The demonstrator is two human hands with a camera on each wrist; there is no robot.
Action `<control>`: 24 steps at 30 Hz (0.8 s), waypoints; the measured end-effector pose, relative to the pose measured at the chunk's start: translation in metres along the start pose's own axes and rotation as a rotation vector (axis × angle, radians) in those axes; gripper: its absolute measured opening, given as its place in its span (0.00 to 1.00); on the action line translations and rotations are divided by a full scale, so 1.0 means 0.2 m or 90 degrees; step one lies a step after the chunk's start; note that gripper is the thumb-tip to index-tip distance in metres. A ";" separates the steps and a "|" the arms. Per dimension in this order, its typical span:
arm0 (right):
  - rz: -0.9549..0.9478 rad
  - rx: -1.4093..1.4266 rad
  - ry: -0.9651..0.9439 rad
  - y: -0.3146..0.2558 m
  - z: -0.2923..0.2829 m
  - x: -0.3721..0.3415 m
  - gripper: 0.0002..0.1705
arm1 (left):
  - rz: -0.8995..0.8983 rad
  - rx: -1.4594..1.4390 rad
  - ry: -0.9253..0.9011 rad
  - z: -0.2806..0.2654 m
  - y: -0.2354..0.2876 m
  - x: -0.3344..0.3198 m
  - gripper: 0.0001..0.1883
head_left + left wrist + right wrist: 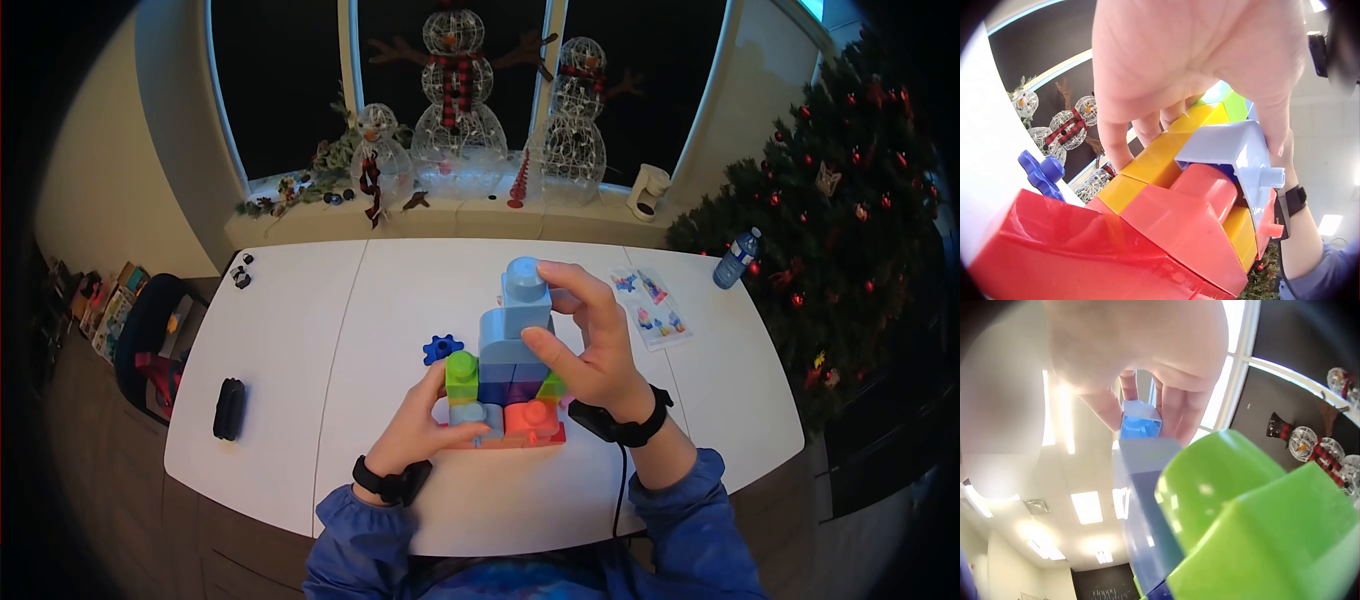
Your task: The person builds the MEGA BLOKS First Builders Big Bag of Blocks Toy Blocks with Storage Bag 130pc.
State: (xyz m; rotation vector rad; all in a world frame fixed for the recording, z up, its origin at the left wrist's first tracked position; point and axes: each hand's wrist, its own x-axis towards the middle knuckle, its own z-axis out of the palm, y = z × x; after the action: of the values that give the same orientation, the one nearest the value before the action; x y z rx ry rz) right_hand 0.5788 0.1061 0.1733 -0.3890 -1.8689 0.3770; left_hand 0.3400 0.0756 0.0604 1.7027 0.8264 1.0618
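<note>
A build of toy building blocks stands on a red base point(1066, 244) at the table's near middle. Its front has a green block point(462, 372), a grey-blue piece with a peg point(1229, 150) and a coral block point(530, 416); yellow blocks point(1157, 156) line one side. My left hand point(410, 425) grips the build's left side, thumb along the front. At the top, my right hand point(598, 345) pinches a light blue block point(526, 308) between thumb and fingers. Its hollow underside shows in the right wrist view, close over the tower's upper blue block point(1147, 453).
A dark blue gear point(442, 349) lies behind the build. Farther right are a picture sheet point(655, 312) and a water bottle point(737, 258). A black case point(229, 409) lies at left, small dark items point(241, 270) beyond it. A cable point(622, 490) hangs from my right wrist.
</note>
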 end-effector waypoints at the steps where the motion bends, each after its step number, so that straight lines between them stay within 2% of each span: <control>1: 0.010 -0.007 0.020 0.01 0.02 -0.03 0.34 | -0.001 0.002 -0.004 0.00 0.01 0.00 0.45; 11: 0.046 -0.045 0.028 0.00 0.03 -0.09 0.37 | -0.011 -0.013 0.001 0.01 0.01 -0.01 0.45; 13: 0.113 -0.116 -0.001 -0.08 0.00 -0.12 0.35 | -0.024 -0.016 0.006 0.00 0.02 -0.02 0.45; 16: 0.203 -0.182 -0.047 -0.13 -0.07 -0.21 0.31 | 0.077 0.030 0.098 -0.05 0.04 -0.02 0.43; 19: 0.278 -0.179 -0.035 -0.11 -0.07 -0.36 0.26 | -0.026 -0.021 0.165 -0.19 0.01 0.03 0.39; 20: 0.298 -0.169 -0.025 -0.10 -0.06 -0.41 0.25 | -0.029 0.056 0.210 -0.21 0.00 0.08 0.27; 23: 0.334 -0.106 0.018 -0.06 -0.03 -0.46 0.23 | -0.029 0.357 0.142 -0.27 -0.07 0.21 0.20; 24: 0.341 -0.080 0.034 -0.05 -0.02 -0.47 0.23 | 0.043 0.441 0.102 -0.29 -0.19 0.26 0.17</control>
State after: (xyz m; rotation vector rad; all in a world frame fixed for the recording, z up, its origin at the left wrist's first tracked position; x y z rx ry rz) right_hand 0.6115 0.0564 0.0996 -0.9830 -1.7220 0.5995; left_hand 0.3044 0.1541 0.0509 2.2421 1.3578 1.0303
